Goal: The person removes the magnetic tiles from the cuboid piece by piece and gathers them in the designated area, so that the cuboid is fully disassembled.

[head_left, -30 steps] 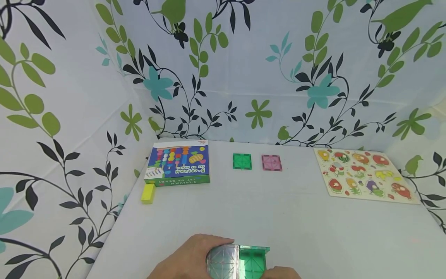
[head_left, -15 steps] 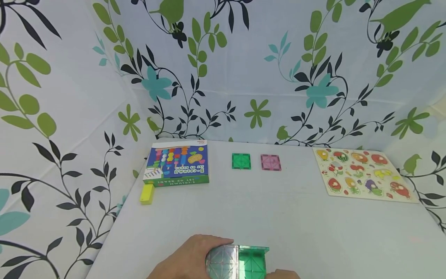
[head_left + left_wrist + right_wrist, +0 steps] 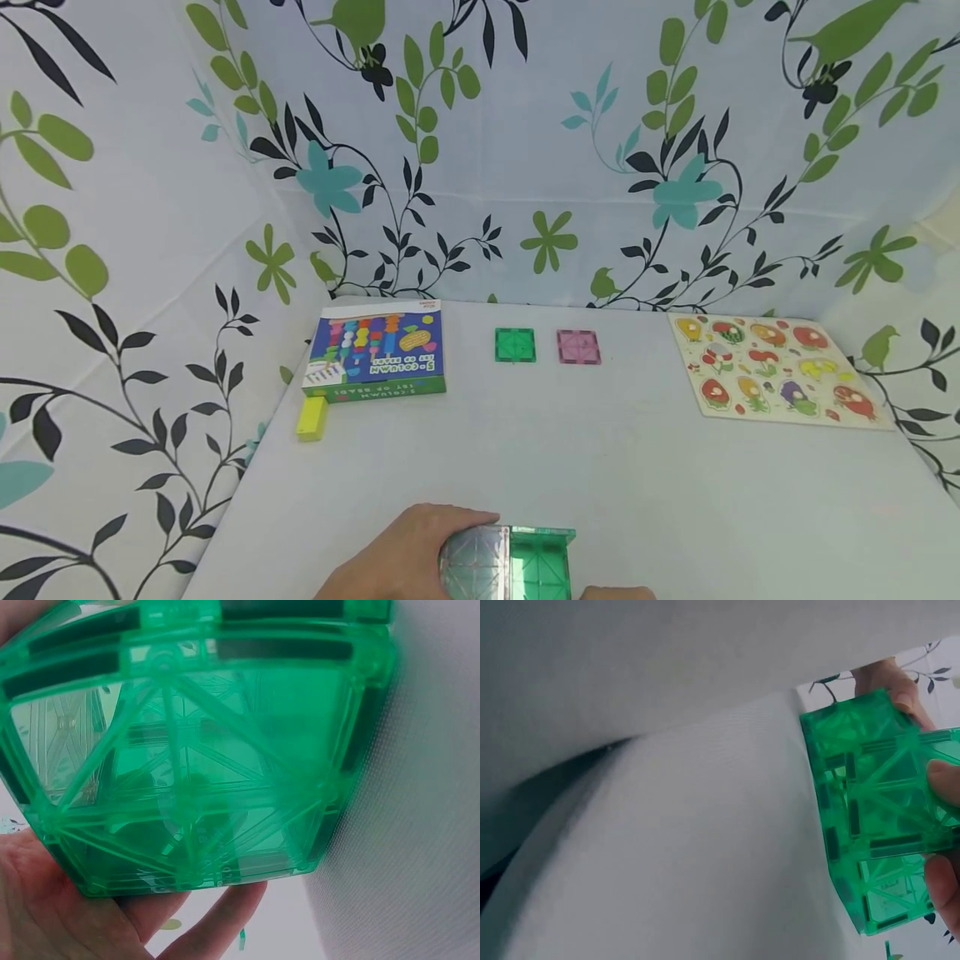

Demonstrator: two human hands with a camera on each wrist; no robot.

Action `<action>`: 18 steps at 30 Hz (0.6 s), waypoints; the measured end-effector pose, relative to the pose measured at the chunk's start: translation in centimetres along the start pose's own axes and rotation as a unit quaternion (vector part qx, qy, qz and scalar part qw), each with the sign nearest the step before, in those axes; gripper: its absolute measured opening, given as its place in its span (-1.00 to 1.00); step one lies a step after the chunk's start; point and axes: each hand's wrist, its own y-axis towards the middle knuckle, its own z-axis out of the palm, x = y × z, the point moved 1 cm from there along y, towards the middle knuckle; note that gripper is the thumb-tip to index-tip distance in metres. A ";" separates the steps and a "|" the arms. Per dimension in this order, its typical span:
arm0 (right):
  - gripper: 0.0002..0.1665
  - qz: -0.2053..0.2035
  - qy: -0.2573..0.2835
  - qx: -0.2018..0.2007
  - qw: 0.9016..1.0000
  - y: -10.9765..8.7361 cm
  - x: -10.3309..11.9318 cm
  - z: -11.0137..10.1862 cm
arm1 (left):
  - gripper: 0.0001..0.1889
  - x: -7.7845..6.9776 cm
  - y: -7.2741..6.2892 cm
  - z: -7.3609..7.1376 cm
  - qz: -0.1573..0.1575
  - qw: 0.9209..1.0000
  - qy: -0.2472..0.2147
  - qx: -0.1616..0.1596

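A box-like build of see-through magnetic tiles stands at the table's front edge. In the head view its left part is a clear tile (image 3: 476, 562) and its right part a green tile (image 3: 542, 567). My left hand (image 3: 408, 554) grips the clear side, thumb along the far top edge. From below, the left wrist view shows green tile walls (image 3: 195, 787) with fingers curled beneath. My right hand (image 3: 618, 593) is mostly cut off by the frame's bottom. The right wrist view shows its thumb and a finger pinching a green tile (image 3: 889, 799) of the build.
Two flat tiles, one green (image 3: 515, 344) and one pink (image 3: 578, 347), lie at the table's back. Left of them is a bead-set box (image 3: 382, 350) with a yellow block (image 3: 312, 418) by its front corner. A fruit puzzle board (image 3: 776, 371) lies back right.
My right hand has moved down, so less of it shows in the head view. My left hand keeps its grip on the tile build. The head view has shifted slightly.
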 end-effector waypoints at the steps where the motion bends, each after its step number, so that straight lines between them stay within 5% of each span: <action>1: -0.77 -0.018 0.000 -0.009 1.000 -0.1 0.0 -0.1 | -0.14 0.0 0.0 0.0 0.002 1.000 0.002 0.000; 3: -0.89 -0.072 0.023 -0.019 0.997 -0.1 -0.3 -0.5 | -0.13 0.1 0.1 0.0 0.005 1.000 0.008 -0.001; 4: -0.96 -0.133 0.024 -0.025 0.991 0.1 -0.6 -0.9 | -0.13 0.1 0.0 0.0 0.006 1.000 0.008 0.000; 7: -0.64 -0.301 0.015 -0.035 0.953 1.0 -1.4 -2.6 | -0.14 0.2 0.0 -0.1 0.008 1.000 0.006 0.002; 9: -0.46 -0.361 0.001 -0.046 0.932 1.6 -1.7 -4.1 | -0.15 0.2 0.0 -0.1 0.007 1.000 0.002 0.004; 10: -0.40 -0.369 -0.008 -0.052 0.928 1.8 -1.7 -4.9 | -0.15 0.2 0.0 -0.1 0.005 1.000 -0.001 0.006; 15: -0.27 -0.300 0.054 -0.049 0.951 2.6 -1.4 -9.3 | -0.14 0.4 0.1 0.0 0.016 1.000 -0.003 0.007; 18: -0.28 -0.245 0.010 -0.072 0.967 3.4 -0.6 -12.0 | -0.15 0.4 0.1 0.0 0.024 1.000 0.000 0.008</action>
